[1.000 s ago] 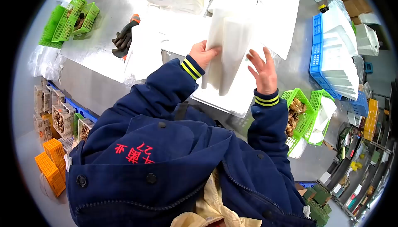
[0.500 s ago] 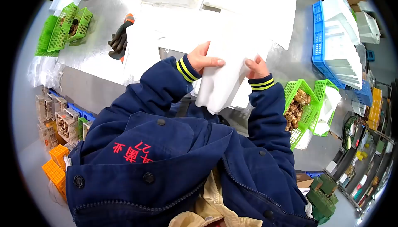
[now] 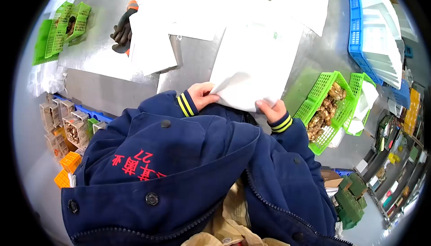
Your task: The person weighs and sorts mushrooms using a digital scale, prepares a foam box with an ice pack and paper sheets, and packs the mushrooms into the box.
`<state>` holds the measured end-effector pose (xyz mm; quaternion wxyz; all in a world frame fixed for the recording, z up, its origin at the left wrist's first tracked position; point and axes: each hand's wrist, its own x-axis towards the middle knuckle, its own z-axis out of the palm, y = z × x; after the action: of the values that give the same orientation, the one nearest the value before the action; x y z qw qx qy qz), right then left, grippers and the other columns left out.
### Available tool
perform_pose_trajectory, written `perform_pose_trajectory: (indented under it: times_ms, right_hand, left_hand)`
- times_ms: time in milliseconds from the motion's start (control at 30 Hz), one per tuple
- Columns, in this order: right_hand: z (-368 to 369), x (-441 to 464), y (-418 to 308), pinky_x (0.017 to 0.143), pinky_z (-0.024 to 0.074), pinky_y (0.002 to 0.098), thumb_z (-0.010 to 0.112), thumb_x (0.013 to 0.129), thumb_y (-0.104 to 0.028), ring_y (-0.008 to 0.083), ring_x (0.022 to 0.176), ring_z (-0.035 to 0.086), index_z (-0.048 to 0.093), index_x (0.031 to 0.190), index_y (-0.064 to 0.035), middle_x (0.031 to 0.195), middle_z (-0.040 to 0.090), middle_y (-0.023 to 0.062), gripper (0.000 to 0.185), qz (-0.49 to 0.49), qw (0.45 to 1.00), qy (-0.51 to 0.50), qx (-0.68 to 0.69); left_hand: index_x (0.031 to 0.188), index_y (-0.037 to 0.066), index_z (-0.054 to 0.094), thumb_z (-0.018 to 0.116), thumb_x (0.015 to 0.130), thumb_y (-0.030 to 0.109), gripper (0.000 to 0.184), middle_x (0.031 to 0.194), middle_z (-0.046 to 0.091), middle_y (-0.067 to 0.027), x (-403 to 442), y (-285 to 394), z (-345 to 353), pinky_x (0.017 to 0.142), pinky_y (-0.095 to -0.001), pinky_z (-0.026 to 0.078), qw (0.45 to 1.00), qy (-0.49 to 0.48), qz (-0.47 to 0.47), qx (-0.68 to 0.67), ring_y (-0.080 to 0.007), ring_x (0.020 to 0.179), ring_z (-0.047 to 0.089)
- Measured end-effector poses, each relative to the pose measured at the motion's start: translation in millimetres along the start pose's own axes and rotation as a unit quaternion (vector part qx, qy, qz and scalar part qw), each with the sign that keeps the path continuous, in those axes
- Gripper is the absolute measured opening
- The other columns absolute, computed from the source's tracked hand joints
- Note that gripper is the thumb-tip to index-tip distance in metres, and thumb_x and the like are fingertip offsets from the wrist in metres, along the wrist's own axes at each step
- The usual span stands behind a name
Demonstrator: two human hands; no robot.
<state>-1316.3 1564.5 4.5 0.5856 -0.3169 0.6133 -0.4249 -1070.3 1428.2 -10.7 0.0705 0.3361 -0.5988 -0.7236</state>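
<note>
A white sheet (image 3: 256, 73) lies over the front of the worktable, its near edge by my body. My left hand (image 3: 203, 96) is closed on the sheet's near left corner, where the material rises in a fold. At the near right corner my right hand (image 3: 272, 110) pinches the same sheet, thumb on top. Several more white sheets and stacks spread behind it, too bright to separate clearly. Right of my right hand stands a green basket (image 3: 324, 111) of brown, mushroom-like pieces.
Dark gloves with orange cuffs (image 3: 122, 32) lie at the left. Green baskets (image 3: 56, 32) stand farther left. A blue crate (image 3: 356, 35) with white slabs is at the right. Orange crates (image 3: 70, 161) and clear boxes (image 3: 73, 131) stand below the table's left side.
Both hands have moved down toward my body. My right hand went from open to gripping the sheet. The sheet, earlier raised and curled, now lies mostly flat.
</note>
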Motion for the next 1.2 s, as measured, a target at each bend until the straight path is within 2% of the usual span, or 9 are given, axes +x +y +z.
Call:
perform_pose_trajectory:
  times_ms: [33, 167, 267, 367, 433, 633, 767, 1033, 1200]
  right_hand:
    - [3.0, 4.5, 7.3, 0.075, 0.0451, 0.0276, 0.061, 0.080, -0.015, 0.0145, 0.084, 0.056, 0.058, 0.100, 0.0047, 0.090, 0.062, 0.0088, 0.028, 0.063, 0.997, 0.016, 0.045]
    - [-1.6, 29.8, 24.4, 0.074, 0.0461, 0.0282, 0.060, 0.079, -0.014, 0.0155, 0.081, 0.057, 0.057, 0.100, 0.0064, 0.091, 0.062, 0.0105, 0.030, 0.095, 0.993, 0.009, 0.066]
    - [-5.2, 37.8, 27.6, 0.072, 0.0467, 0.0287, 0.062, 0.076, -0.015, 0.0167, 0.080, 0.058, 0.056, 0.103, 0.0056, 0.091, 0.063, 0.0119, 0.034, 0.092, 0.996, 0.016, 0.001]
    - [-3.0, 33.7, 11.3, 0.072, 0.0475, 0.0302, 0.064, 0.073, -0.014, 0.0252, 0.076, 0.060, 0.048, 0.114, 0.0046, 0.086, 0.062, 0.0155, 0.047, 0.080, 0.953, 0.146, -0.252]
    - [9.9, 17.7, -30.8, 0.090, 0.0380, 0.0413, 0.071, 0.064, -0.026, 0.0348, 0.109, 0.046, 0.040, 0.125, -0.0059, 0.115, 0.050, 0.0193, 0.071, -0.279, 0.837, 0.154, -0.444]
    - [17.1, 22.9, 10.1, 0.093, 0.0345, 0.0460, 0.059, 0.070, -0.013, 0.0264, 0.108, 0.049, 0.051, 0.112, -0.0069, 0.111, 0.053, 0.0124, 0.043, -0.244, 0.795, -0.061, -0.552]
    - [5.0, 40.6, -31.9, 0.090, 0.0378, 0.0417, 0.051, 0.067, -0.005, 0.0263, 0.100, 0.053, 0.055, 0.103, -0.0027, 0.102, 0.058, 0.0114, 0.036, -0.356, 0.711, 0.099, -0.598]
    - [-27.5, 85.2, 9.2, 0.073, 0.0468, 0.0387, 0.048, 0.072, -0.007, 0.0354, 0.080, 0.059, 0.060, 0.096, -0.0034, 0.083, 0.062, 0.0200, 0.027, -0.027, 0.861, -0.127, -0.492]
    - [-37.1, 158.1, 39.4, 0.070, 0.0473, 0.0356, 0.051, 0.069, -0.011, 0.0329, 0.076, 0.061, 0.062, 0.093, -0.0009, 0.079, 0.063, 0.0203, 0.028, 0.055, 0.804, -0.109, -0.582]
  left_hand:
    - [0.104, 0.000, 0.055, 0.063, 0.076, 0.006, 0.030, 0.095, 0.056, -0.0134, -2.8, -1.6, 1.0, 0.074, -0.0281, 0.045, 0.998, 0.021, -0.059, -0.024, -0.0202, 0.087, 0.054]
    - [0.124, 0.004, 0.040, 0.069, 0.071, 0.019, 0.062, 0.129, 0.037, -0.0182, -2.9, 54.2, 4.8, 0.097, -0.0431, 0.034, 0.851, 0.132, 0.352, 0.367, -0.0333, 0.117, 0.041]
    - [0.124, 0.005, 0.041, 0.056, 0.076, 0.040, 0.061, 0.133, 0.036, -0.0166, 0.5, 56.0, 18.9, 0.102, -0.0476, 0.025, 0.761, -0.133, 0.331, 0.541, -0.0294, 0.126, 0.033]
    - [0.114, 0.003, 0.049, 0.048, 0.079, 0.020, 0.039, 0.120, 0.049, -0.0153, 13.2, 16.5, 22.9, 0.100, -0.0448, 0.030, 0.722, -0.048, 0.350, 0.595, -0.0280, 0.117, 0.044]
    - [0.113, 0.003, 0.049, 0.047, 0.079, 0.017, 0.037, 0.117, 0.050, -0.0144, 15.1, 9.9, 24.2, 0.099, -0.0441, 0.031, 0.735, -0.034, 0.349, 0.580, -0.0273, 0.114, 0.045]
    - [0.108, 0.004, 0.051, 0.049, 0.075, 0.015, 0.035, 0.109, 0.053, -0.0131, 24.9, 15.7, 24.5, 0.093, -0.0424, 0.037, 0.723, -0.001, 0.352, 0.594, -0.0275, 0.107, 0.050]
    - [0.104, 0.008, 0.050, 0.052, 0.071, 0.014, 0.033, 0.102, 0.053, -0.0131, 55.3, 47.3, 22.7, 0.088, -0.0412, 0.040, 0.701, 0.087, 0.393, 0.588, -0.0297, 0.100, 0.051]
    - [0.111, 0.008, 0.049, 0.061, 0.061, 0.006, 0.052, 0.094, 0.060, -0.0198, 119.4, 27.1, 18.7, 0.077, -0.0391, 0.045, 0.816, -0.270, -0.008, 0.510, -0.0343, 0.091, 0.057]
    - [0.100, 0.004, 0.053, 0.053, 0.072, 0.006, 0.028, 0.092, 0.058, -0.0173, 142.6, 34.4, 18.9, 0.077, -0.0363, 0.045, 0.778, -0.095, 0.082, 0.615, -0.0304, 0.089, 0.057]
